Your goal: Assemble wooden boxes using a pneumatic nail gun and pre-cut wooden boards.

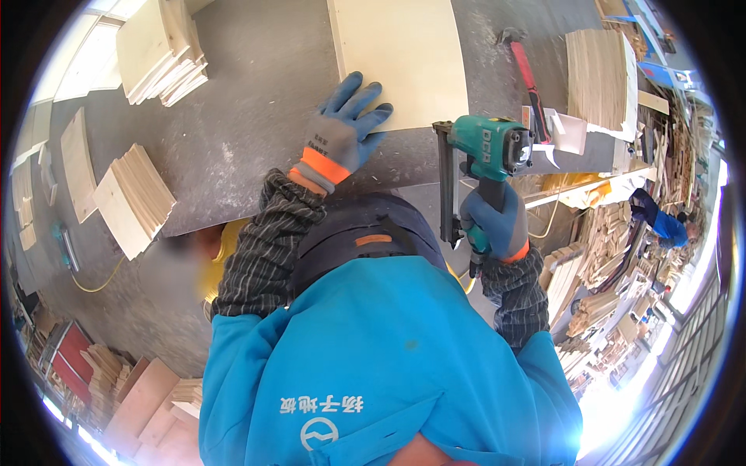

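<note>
A pale, flat wooden board [408, 58] lies on the dark worktable, reaching up past the top of the view. My left hand [343, 136], in a grey and blue glove with an orange cuff, rests on the board's near left corner with its fingers spread. In my right hand [497, 221], gloved the same way, is a green and black nail gun [483, 147], the fingers wrapped round its handle. The nail gun's front end is at the board's near right corner; whether it touches the wood I cannot tell.
A hammer with a red and black handle [528, 74] lies right of the board. Stacks of thin wooden panels stand at the far right [594, 74], far left [159, 54] and left [136, 198]. A person in blue [668, 225] is off to the right among piled wood strips.
</note>
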Motion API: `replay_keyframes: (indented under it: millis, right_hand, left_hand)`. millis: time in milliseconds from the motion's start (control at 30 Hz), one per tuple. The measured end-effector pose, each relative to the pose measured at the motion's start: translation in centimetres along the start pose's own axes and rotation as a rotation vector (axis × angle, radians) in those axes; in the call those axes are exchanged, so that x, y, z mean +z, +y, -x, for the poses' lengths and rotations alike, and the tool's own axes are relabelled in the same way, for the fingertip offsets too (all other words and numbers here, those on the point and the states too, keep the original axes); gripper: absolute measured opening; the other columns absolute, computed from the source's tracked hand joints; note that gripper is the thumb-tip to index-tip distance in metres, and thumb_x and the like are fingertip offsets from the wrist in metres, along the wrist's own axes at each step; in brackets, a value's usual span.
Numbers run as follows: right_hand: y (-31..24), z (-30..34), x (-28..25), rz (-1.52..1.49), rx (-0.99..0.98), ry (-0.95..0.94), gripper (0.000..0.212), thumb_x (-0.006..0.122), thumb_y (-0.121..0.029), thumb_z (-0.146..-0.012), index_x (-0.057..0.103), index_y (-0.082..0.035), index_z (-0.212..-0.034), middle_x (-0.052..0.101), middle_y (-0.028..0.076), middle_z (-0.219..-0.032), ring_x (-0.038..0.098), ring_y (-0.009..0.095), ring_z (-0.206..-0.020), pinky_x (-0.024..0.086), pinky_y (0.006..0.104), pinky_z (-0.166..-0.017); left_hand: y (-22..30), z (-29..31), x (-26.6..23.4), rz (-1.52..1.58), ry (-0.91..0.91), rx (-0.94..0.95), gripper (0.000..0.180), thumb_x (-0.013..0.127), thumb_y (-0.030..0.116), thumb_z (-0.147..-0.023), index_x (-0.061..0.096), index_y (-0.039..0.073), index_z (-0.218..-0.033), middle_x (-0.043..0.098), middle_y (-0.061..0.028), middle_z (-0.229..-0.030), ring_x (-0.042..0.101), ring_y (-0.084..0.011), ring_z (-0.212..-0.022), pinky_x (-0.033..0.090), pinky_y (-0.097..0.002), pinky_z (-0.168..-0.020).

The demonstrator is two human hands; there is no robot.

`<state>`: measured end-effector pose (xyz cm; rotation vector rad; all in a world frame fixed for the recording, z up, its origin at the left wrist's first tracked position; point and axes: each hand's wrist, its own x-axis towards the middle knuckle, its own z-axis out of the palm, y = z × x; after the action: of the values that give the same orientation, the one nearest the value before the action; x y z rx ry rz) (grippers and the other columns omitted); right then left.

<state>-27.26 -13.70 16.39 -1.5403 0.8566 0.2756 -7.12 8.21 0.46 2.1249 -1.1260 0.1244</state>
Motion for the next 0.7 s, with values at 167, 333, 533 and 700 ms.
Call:
replay_keyframes:
  millis: [167,333,533,700]
  right_hand:
    - [0.6,-0.4,1.0,0.067,0.008,-0.008,0.041,0.071,-0.015,-0.090,0.066,0.004,-0.126,0.070,0.006,-0.082,0.066,0.013,-0.068,0.055,0.0315,-0.064]
    - [-0.8,-0.6,3.6,0.010,0.011,-0.044,0.048,0.070,-0.016,-0.089,0.064,0.005,-0.132,0.069,0.006,-0.079,0.065,0.013,-0.067,0.054,0.0311,-0.063]
    - [-0.6,-0.8,4.1,0.031,0.015,-0.036,0.054,0.068,-0.014,-0.088,0.063,0.006,-0.137,0.067,0.005,-0.076,0.064,0.013,-0.065,0.052,0.0308,-0.062]
    - [-0.4,-1.0,4.1,0.064,0.010,-0.026,0.053,0.068,-0.015,-0.088,0.063,0.006,-0.137,0.067,0.005,-0.076,0.064,0.014,-0.065,0.052,0.0311,-0.062]
  left_hand:
    - [-0.3,0.2,0.4,0.022,0.018,0.003,0.042,0.090,0.021,-0.085,0.081,0.022,-0.126,0.065,-0.0067,-0.153,0.053,-0.0390,-0.151,0.056,-0.0546,-0.112]
    - [-0.4,0.4,0.2,-0.008,0.005,0.004,0.042,0.089,0.024,-0.086,0.080,0.023,-0.127,0.064,-0.0056,-0.154,0.052,-0.0373,-0.152,0.055,-0.0549,-0.112]
    - [-0.4,0.2,-0.1,-0.001,-0.011,0.009,0.042,0.090,0.023,-0.084,0.081,0.021,-0.125,0.065,-0.0060,-0.153,0.053,-0.0372,-0.150,0.055,-0.0530,-0.114]
    - [-0.3,0.2,-0.2,-0.007,0.000,0.018,0.042,0.090,0.022,-0.083,0.081,0.020,-0.125,0.066,-0.0078,-0.151,0.056,-0.0380,-0.148,0.055,-0.0519,-0.115]
